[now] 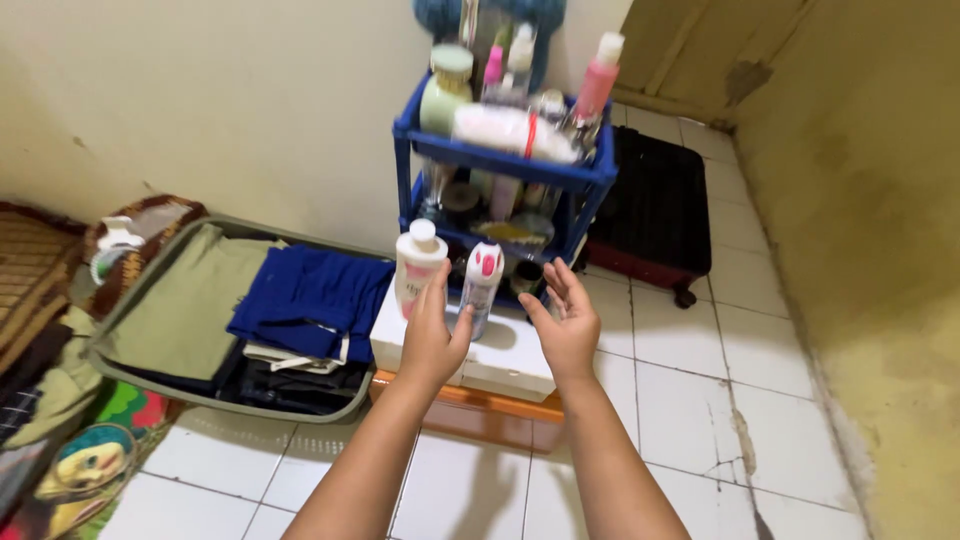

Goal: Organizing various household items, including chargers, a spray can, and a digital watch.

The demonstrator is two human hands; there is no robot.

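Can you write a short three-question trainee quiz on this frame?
1. True or false: the left hand is at the white bottle standing on the white box.
2. What fills the open suitcase on the floor? A) folded clothes B) shoes C) books
3. Fill in: the toiletries at the back stand on a ____ plastic rack.

Key:
1. True. The hand is raised against the bottle; whether it grips it cannot be told. The right hand is open and empty, beside the pink-capped spray bottle.
2. A, with a blue garment on top.
3. Blue.
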